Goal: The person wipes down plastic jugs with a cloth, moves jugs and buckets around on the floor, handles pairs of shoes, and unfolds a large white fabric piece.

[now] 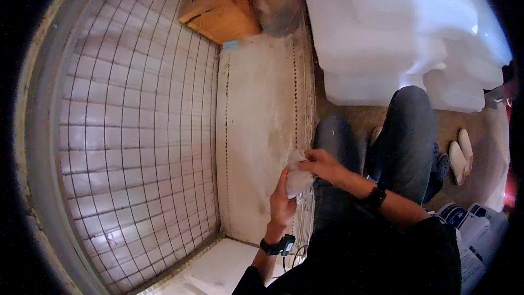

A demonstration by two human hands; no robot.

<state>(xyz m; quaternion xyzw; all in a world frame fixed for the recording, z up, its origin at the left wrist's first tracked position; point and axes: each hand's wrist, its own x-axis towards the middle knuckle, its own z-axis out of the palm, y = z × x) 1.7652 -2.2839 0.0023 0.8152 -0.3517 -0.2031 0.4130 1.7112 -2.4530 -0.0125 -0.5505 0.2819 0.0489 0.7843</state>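
Note:
A whitish, crumpled bundle point(299, 180), seemingly thin plastic or cloth, is held between my two hands over the edge of a pale shelf panel point(258, 106). My left hand point(281, 204) supports it from the near left side, thumb along its edge. With bent fingers, my right hand point(323, 165) pinches its upper right part. Blur hides what, if anything, is inside the bundle. Both wrists wear black bands, the left one with a small box on it.
Wire mesh point(143, 131) stands along the left. An orange-brown cardboard box point(221, 4) and a greyish rounded bundle point(276, 4) sit at the panel's far end. Large white wrapped packs point(376, 41) are stacked at upper right. Pale slippers point(457, 159) and printed packages point(470, 229) lie to the right.

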